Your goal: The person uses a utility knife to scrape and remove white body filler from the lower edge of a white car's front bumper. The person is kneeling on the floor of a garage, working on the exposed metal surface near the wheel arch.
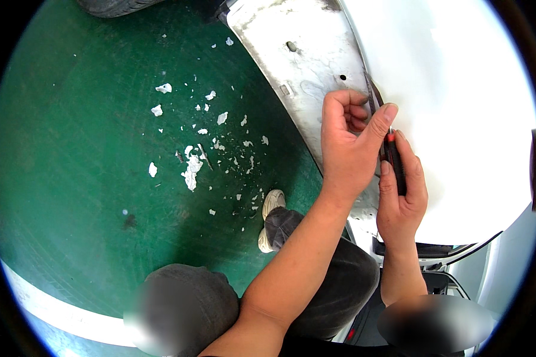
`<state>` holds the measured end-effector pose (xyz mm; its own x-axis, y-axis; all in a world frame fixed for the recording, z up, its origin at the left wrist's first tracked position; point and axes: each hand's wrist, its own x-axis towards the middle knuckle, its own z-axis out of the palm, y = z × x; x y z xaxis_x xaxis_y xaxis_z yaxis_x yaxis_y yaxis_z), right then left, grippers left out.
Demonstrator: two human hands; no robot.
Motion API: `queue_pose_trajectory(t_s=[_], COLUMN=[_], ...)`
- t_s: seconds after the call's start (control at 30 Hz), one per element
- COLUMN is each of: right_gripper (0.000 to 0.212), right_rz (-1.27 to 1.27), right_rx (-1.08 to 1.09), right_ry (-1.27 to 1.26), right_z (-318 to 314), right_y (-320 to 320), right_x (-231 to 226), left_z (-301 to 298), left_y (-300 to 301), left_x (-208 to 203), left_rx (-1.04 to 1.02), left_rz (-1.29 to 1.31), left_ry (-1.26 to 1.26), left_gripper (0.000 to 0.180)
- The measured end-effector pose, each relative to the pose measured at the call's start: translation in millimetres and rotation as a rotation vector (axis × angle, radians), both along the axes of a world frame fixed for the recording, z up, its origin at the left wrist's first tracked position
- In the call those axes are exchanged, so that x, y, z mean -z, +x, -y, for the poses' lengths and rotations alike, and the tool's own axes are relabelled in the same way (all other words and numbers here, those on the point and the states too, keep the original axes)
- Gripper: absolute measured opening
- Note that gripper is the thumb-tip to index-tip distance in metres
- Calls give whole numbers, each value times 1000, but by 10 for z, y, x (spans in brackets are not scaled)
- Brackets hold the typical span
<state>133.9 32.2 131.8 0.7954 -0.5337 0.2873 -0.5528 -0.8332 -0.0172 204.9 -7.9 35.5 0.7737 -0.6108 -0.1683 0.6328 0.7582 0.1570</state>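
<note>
A white car body panel (pixel 452 119) fills the right side, and a dirty white inner edge (pixel 307 74) with holes runs along its left. My right hand (pixel 404 196) grips a hand tool (pixel 395 160) with a black and red handle, lying along the seam between the two. A short bit of metal shows above the handle; its tip is hidden. Just beyond, my left hand (pixel 352 140) is closed with curled fingers at the seam, its thumb stretched over the tool's upper end. A dark strip (pixel 373 95) shows by those fingertips; whether they hold it is unclear.
White flakes (pixel 192 169) lie scattered over the green floor (pixel 89 178) to the left. A tyre (pixel 116 5) shows at the top. My knees and a light shoe (pixel 273 202) are below the panel, with a white floor line (pixel 71 309) at lower left.
</note>
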Motion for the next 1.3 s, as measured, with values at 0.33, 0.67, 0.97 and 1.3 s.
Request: queue_pose_trajectory(t_s=[0.33,0.67,0.97,1.3], right_gripper=[48,50,51,50], right_rz=[-30,-19,5,11], right_rx=[4,-7,8,27], right_ry=[-47,-46,-21,-11], right_z=[-43,-25,-22,-46], right_y=[6,-20,-79,-114], right_x=[28,49,72,85], left_z=[-26,-58,-49,-45], left_y=[-2,4,-24,-53], left_x=[20,-26,0,19], left_rx=[2,21,5,-13], left_rz=[14,-67,-34,-11], left_ry=[9,-48,-34,-25], left_gripper=[42,43,43,43])
